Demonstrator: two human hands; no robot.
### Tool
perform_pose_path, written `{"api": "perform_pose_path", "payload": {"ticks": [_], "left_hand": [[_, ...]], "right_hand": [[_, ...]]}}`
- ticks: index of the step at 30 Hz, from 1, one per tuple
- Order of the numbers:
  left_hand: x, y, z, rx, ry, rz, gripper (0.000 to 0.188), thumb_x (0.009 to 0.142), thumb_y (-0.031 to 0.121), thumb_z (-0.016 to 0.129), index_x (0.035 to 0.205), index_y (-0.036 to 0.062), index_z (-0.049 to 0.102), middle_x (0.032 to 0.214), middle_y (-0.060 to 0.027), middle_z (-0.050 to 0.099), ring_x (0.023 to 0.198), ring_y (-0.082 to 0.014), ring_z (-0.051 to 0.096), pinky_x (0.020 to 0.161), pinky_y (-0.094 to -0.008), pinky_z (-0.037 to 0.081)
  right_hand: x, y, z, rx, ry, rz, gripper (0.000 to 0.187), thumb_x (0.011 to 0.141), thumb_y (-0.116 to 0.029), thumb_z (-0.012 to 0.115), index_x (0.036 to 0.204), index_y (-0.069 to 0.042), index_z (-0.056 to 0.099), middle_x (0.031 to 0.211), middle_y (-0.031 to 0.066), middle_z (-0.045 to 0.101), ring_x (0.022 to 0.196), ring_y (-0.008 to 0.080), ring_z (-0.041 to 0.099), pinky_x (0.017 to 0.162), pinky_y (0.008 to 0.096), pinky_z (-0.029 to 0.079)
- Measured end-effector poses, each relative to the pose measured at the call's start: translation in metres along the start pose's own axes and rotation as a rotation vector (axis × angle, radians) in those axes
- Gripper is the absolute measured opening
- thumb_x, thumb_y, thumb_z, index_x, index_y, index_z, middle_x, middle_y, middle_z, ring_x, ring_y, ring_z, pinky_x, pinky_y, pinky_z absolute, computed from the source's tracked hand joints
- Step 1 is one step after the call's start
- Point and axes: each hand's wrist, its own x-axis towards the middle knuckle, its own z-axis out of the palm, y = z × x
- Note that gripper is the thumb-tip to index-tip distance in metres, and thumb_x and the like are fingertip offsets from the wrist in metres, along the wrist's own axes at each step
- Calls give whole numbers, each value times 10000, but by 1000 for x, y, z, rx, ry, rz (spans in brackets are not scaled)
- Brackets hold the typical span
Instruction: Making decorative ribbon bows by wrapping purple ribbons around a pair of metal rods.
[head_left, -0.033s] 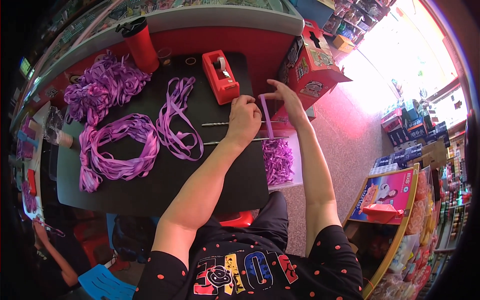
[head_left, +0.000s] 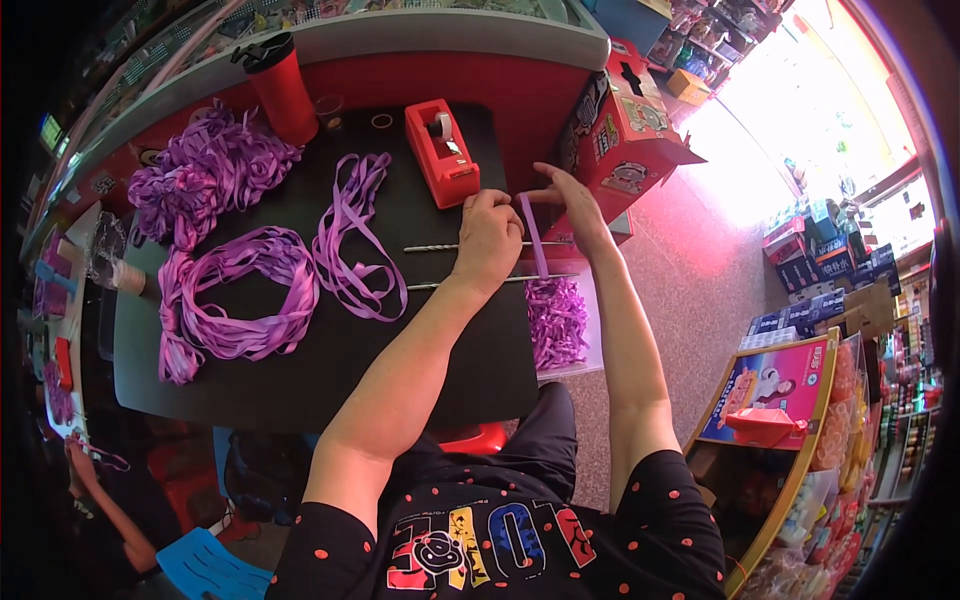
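Above the right edge of the black table, my left hand (head_left: pixel 489 240) is closed with its fingers curled. What it grips, if anything, is hidden. My right hand (head_left: pixel 577 210) is just to the right, with a purple ribbon strip (head_left: pixel 533 235) at its pinched fingertips and one finger stretched out. The strip hangs down across a thin metal rod (head_left: pixel 550 277). A second, twisted metal rod (head_left: pixel 430 248) lies farther back, passing under my left hand. Below the strip, a pale box (head_left: pixel 595 340) holds many short purple ribbon pieces (head_left: pixel 557 325). A red tape dispenser (head_left: pixel 442 155) stands just beyond my left hand.
On the black table (head_left: pixel 420 370) lie a loose ribbon loop (head_left: pixel 352 240), a coiled ribbon ring (head_left: pixel 240 295) and a ribbon heap (head_left: pixel 210 175). A red tumbler (head_left: pixel 283 100) stands behind. Right of the table is a red carton (head_left: pixel 630 130). Another person's arm (head_left: pixel 115 510) shows lower left.
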Motion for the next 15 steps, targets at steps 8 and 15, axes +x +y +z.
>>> {"api": "perform_pose_path", "payload": {"ticks": [8, 15], "left_hand": [[1, -3, -3, -52, 29, -15, 149, 733, -26, 497, 643, 20, 607, 1017, -117, 589, 1008, -304, 527, 908, -382, 423], [7, 18, -18, -197, 214, 111, 134, 759, -31, 481, 692, 12, 589, 921, -103, 595, 872, -272, 579, 810, -327, 469]], "right_hand": [[-59, 63, 16, 167, 39, 192, 503, 965, -368, 377, 1298, -2, 466, 1017, 102, 662, 1033, 162, 557, 936, 310, 394], [-145, 24, 59, 176, 279, 147, 292, 971, -241, 412, 1050, -12, 575, 1006, 50, 645, 924, 135, 559, 837, 276, 421]]}}
